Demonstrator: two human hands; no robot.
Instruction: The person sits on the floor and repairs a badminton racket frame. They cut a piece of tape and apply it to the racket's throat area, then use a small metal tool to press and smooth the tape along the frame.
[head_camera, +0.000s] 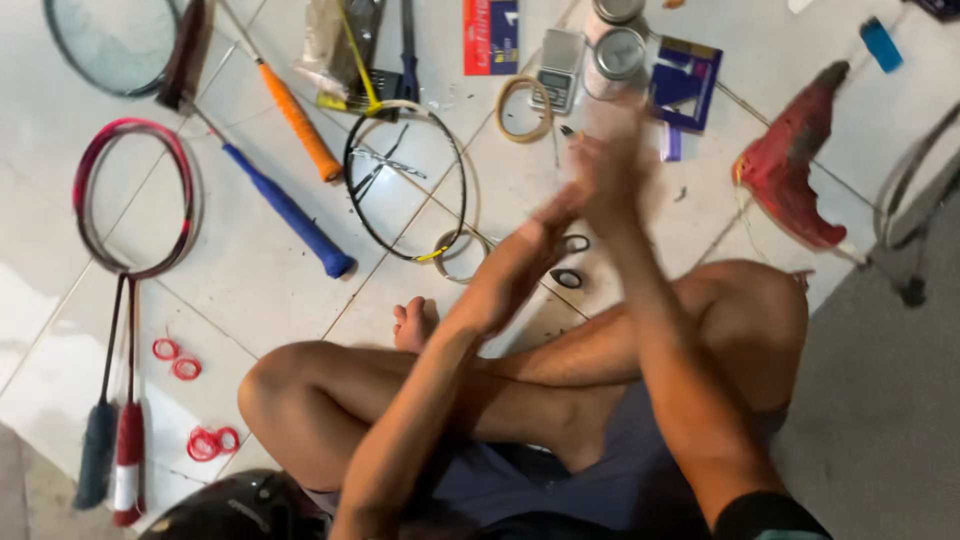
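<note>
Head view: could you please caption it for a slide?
Hands pressed together above a racket on the tiled floor.

Seated cross-legged on tiled floor (250, 290). Left hand (515, 265) and right hand (610, 165) raised together, blurred, empty, above black unstrung racket frame (405, 185). Red-framed rackets (130, 200) lying left, scissors (570, 260) below hands.
</note>
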